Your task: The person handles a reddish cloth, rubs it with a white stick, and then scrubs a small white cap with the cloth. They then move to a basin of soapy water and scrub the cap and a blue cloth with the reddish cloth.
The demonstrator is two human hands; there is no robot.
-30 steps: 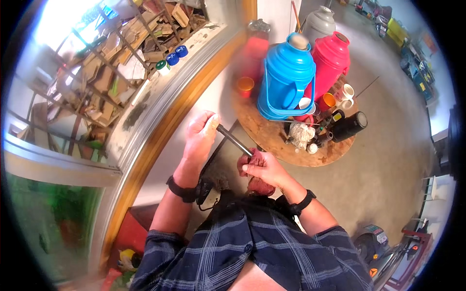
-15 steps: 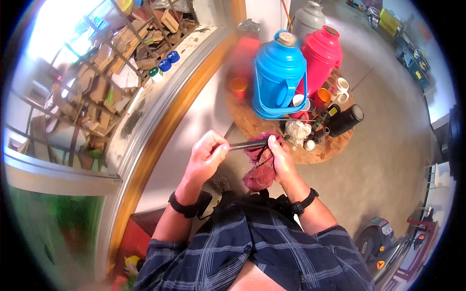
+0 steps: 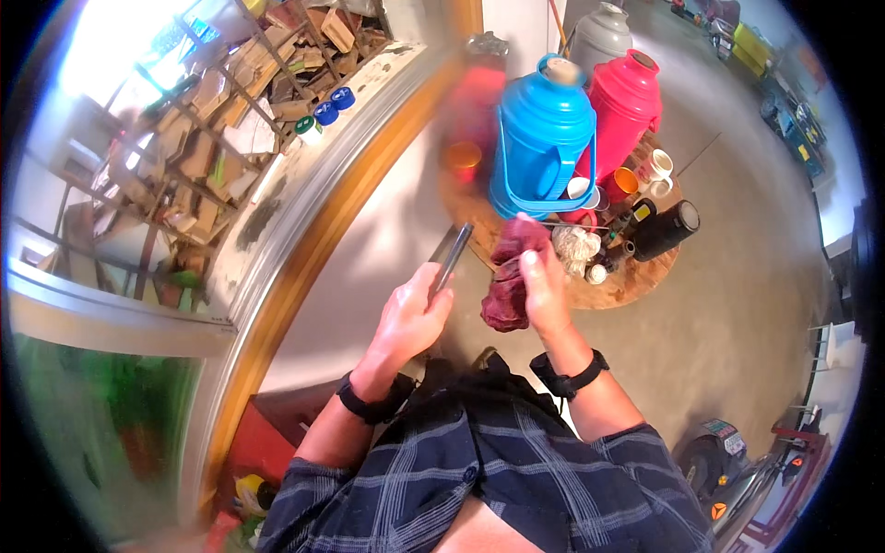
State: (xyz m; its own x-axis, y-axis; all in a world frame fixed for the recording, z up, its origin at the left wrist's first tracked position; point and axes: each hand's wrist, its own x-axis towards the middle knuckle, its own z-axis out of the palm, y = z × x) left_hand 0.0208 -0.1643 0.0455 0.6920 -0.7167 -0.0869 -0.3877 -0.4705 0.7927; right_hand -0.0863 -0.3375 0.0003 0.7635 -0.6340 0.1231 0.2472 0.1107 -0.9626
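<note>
My left hand (image 3: pixel 412 315) grips the lower end of a dark metal rod (image 3: pixel 453 253), which tilts up and slightly right. A crumpled maroon cloth (image 3: pixel 509 288) is bunched in my right hand (image 3: pixel 548 288), thumb on top of it. A gap separates the rod from the cloth. Just beyond my hands stands a round wooden table (image 3: pixel 599 293) with a large blue thermos flask (image 3: pixel 544 138) and a pink thermos flask (image 3: pixel 623 111). A tangled white bundle (image 3: pixel 575 251) and a black cylindrical bottle (image 3: pixel 666 230) lie near its front edge.
Orange cups (image 3: pixel 624 182) and a white mug (image 3: pixel 656 166) are also on the table. A grey flask (image 3: pixel 601 39) stands behind. Along the left runs a window sill (image 3: pixel 277 198) with bottle caps (image 3: pixel 325 112), and scrap wood (image 3: pixel 198 147) is piled beyond the bars. A wheeled machine (image 3: pixel 714 461) is at lower right.
The rod has come out of the maroon cloth and swung from level to steeply tilted. My left hand moved slightly right and nearer my body; my right hand shifted right with the cloth.
</note>
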